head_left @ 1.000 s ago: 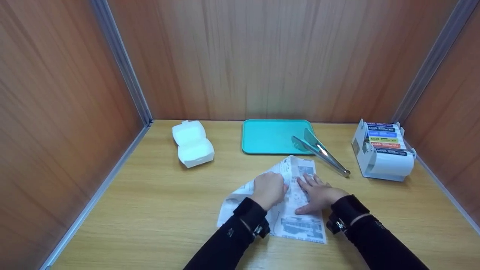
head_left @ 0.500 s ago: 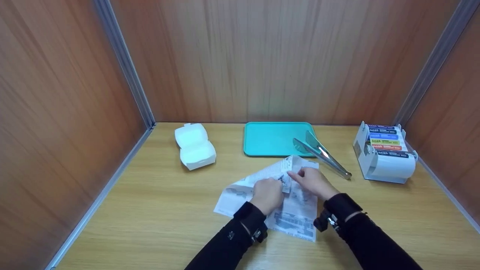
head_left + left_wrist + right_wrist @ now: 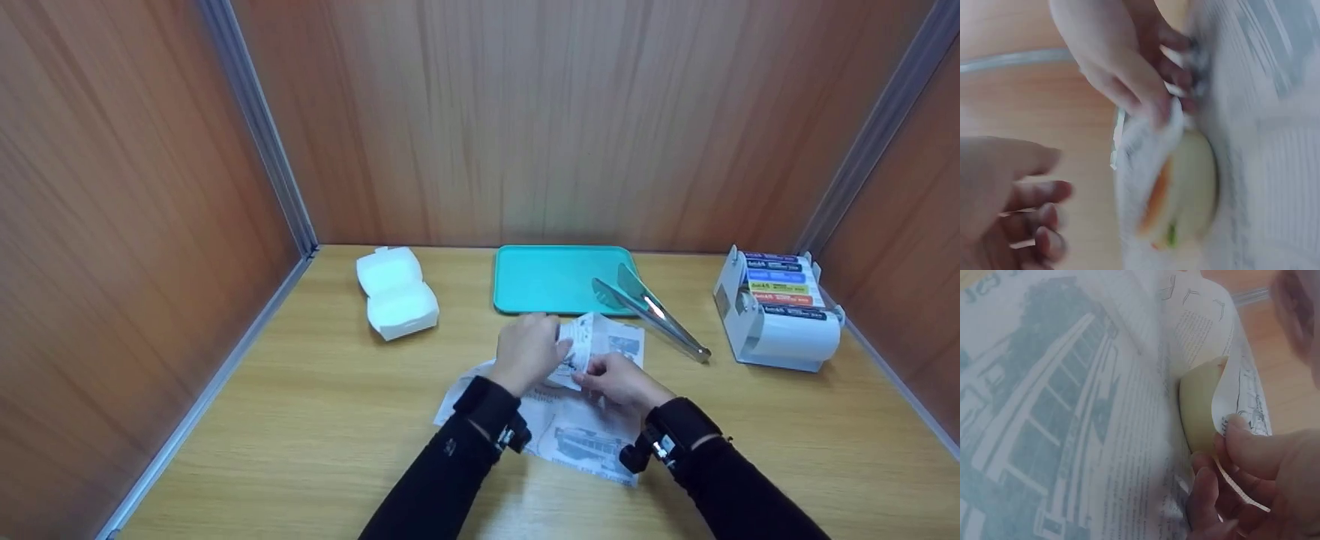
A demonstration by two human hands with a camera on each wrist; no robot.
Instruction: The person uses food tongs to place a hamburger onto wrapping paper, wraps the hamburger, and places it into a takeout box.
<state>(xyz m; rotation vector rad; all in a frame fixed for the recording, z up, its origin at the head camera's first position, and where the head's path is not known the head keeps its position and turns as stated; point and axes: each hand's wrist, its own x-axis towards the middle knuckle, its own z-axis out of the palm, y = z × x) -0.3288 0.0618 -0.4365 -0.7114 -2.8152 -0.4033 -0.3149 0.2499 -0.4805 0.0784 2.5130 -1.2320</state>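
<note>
- In the head view, the bun (image 3: 1196, 185) is hidden behind the newspaper sheet (image 3: 585, 442) and the hands.
- In the left wrist view, lower centre, the orange patch (image 3: 1158, 197) and green speck (image 3: 1172, 233) on it are too blurred to identify.
- The left hand (image 3: 985, 194) is blurred there, cut off at lower left; the right wrist view crops it at upper right.
- The right hand (image 3: 1275, 478) runs past that frame's right and bottom edges.
- The sheet's print is smeared at right in the left wrist view.
- At right in the head view, the labels (image 3: 780, 276) are too small to read.
- Black sleeves (image 3: 424, 476) leave the bottom edge.
</note>
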